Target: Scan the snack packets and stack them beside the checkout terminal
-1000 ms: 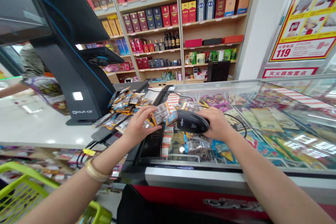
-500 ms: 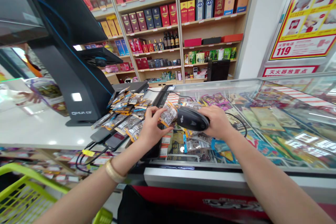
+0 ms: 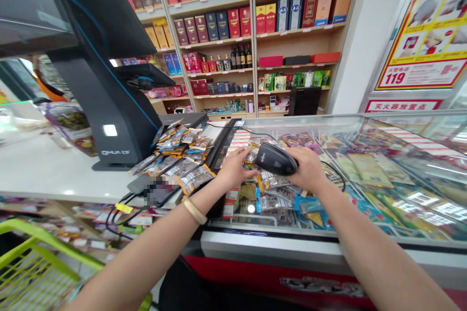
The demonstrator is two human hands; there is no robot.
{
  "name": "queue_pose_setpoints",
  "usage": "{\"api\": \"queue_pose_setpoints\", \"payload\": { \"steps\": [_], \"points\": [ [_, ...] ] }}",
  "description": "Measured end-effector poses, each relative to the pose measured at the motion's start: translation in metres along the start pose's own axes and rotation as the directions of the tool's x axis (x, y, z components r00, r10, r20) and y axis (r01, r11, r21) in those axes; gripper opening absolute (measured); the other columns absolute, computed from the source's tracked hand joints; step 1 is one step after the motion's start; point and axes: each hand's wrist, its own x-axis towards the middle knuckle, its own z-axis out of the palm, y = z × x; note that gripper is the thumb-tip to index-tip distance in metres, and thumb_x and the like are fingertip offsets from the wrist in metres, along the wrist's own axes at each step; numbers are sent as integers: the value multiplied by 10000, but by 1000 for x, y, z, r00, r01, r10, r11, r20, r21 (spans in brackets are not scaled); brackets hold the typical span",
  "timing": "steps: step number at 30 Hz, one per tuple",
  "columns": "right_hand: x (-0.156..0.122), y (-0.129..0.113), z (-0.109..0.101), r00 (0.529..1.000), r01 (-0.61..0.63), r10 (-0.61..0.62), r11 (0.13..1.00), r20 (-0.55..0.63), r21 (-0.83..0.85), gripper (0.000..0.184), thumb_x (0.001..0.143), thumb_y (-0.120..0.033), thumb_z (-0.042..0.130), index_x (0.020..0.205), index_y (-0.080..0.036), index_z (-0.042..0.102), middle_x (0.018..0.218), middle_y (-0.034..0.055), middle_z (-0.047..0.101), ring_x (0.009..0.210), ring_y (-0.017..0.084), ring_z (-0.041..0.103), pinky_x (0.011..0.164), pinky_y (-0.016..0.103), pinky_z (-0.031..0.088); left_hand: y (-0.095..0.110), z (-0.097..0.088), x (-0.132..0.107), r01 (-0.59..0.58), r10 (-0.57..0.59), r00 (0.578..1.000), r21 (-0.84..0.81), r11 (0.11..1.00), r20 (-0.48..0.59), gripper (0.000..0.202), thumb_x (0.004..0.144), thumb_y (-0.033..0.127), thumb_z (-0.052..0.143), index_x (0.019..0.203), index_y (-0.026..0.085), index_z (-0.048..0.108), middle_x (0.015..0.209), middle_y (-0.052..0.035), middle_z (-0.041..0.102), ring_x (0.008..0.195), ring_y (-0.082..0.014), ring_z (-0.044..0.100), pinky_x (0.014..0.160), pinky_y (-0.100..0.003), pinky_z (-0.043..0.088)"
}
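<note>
Fingers of the left hand, shifted rightward, at a snack packet partly behind the barcode scanner (hold indeterminate); right hand clasps the scanner; packet thus farther from the table's packet heap.

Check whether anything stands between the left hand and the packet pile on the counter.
Nothing visible blocks it: the packet pile lies left of the left hand, with only a dark rim between. The scanner is on the hand's other side.

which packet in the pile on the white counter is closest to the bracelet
The orange-edged packet at the front right corner of the pile, just beyond the bracelet; the other packets there lie farther back or to the left.
</note>
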Motion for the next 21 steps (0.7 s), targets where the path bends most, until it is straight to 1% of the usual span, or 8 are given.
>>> {"api": "queue_pose_setpoints", "payload": {
  "steps": [2,4,6,9,11,13,17,21],
  "points": [
    [0,3,0,999,-15,15,1000,-46,-13,322,672,-312,600,965,-204,681,909,96,736,818,256,673,706,346,460,-9,-16,-14,58,-57,998,65,996,-20,726,709,419,765,1356,187,530,1378,-179,530,1260,-337,522,1055,-479,425],
    [0,5,1,996,-32,30,999,-80,-22,311,670,-312,591,947,-204,681,892,95,731,807,257,669,697,346,456,-23,-36,-34,130,-122,991,188,974,-53,690,752,409,707,1372,175,514,1355,-182,548,1229,-339,544,1033,-492,432],
    [0,6,1,995,-46,44,999,-93,-26,305,669,-310,587,941,-208,680,881,93,726,799,257,663,691,344,453,-38,-54,-55,223,-213,975,340,914,-66,641,780,422,656,1352,163,531,1312,-199,577,1203,-378,552,986,-549,440],
    [0,7,1,994,-51,49,998,-97,-23,316,660,-301,589,948,-209,682,864,89,722,790,256,659,690,341,450,-58,-73,-82,255,-269,962,460,850,-36,574,796,413,613,1316,176,558,1261,-187,620,1182,-383,564,956,-554,446],
    [-1,6,0,994,-49,47,999,-100,-21,326,657,-291,586,957,-208,683,866,88,723,788,254,661,691,341,453,-67,-78,-93,247,-269,963,482,841,-24,532,793,400,606,1291,217,572,1273,-159,627,1190,-364,564,959,-543,443],
    [-1,6,1,994,-44,42,999,-105,-24,331,655,-285,579,959,-207,683,875,89,728,787,254,665,687,342,458,-70,-79,-98,239,-264,964,478,845,-16,498,796,394,596,1269,240,583,1301,-141,618,1204,-348,561,975,-534,435],
    [-2,7,2,994,-27,24,999,-104,-33,318,660,-292,574,946,-198,678,881,98,733,788,259,674,678,346,469,-71,-77,-99,245,-272,962,431,868,1,460,783,380,601,1210,211,620,1298,-151,622,1194,-347,576,985,-520,437],
    [-2,8,4,996,-11,8,999,-84,-35,306,684,-325,585,948,-195,672,861,99,728,779,255,670,681,346,468,-71,-76,-101,237,-244,969,394,888,-33,486,742,343,624,1211,216,621,1241,-138,658,1159,-342,601,977,-507,446]
  ]
}}
